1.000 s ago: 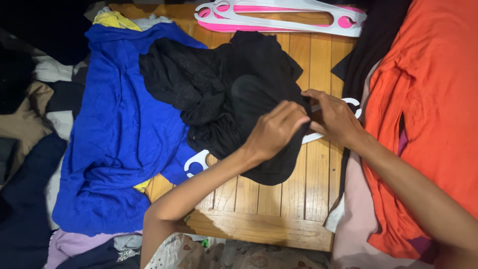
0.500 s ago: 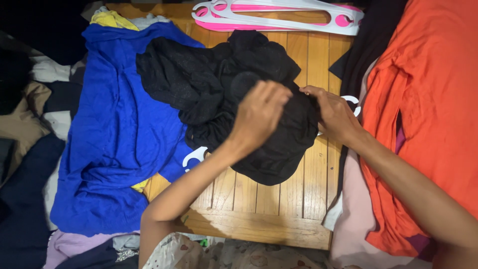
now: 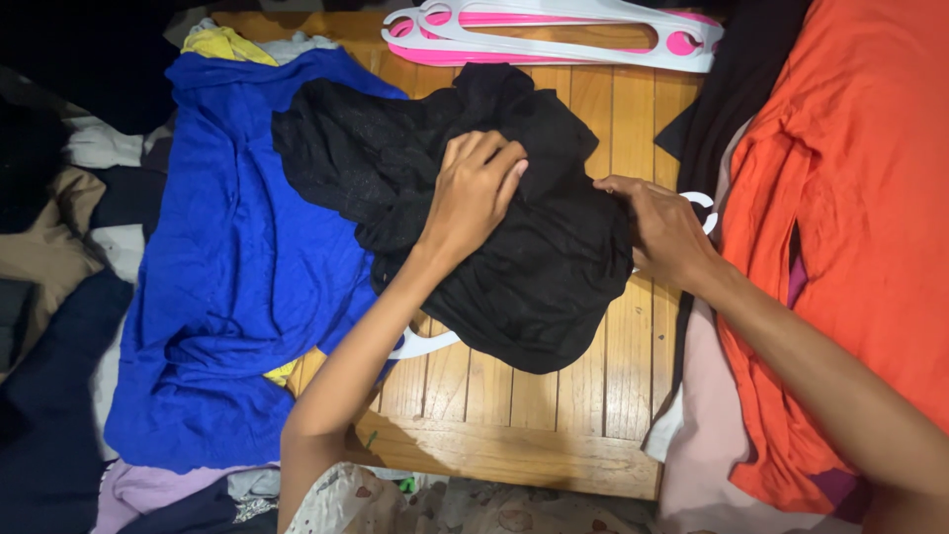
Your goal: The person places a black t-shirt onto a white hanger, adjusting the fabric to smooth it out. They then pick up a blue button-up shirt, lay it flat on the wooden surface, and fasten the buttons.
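A crumpled black garment (image 3: 534, 267) lies on a wooden slatted table (image 3: 554, 415), draped over a white hanger (image 3: 420, 344) whose end pokes out below it. My left hand (image 3: 473, 193) rests palm down on the middle of the black cloth, fingers together. At the garment's right edge my right hand (image 3: 657, 229) pinches the cloth near the hanger's white hook (image 3: 702, 203).
A blue garment (image 3: 232, 277) spreads to the left, partly under the black one. An orange garment (image 3: 860, 247) covers the right side. Pink and white hangers (image 3: 554, 32) lie at the table's far edge. More clothes pile at the left and bottom.
My left hand has moved left and up, from beside my right hand onto the middle of the black garment. The right hand stays at the garment's right edge.
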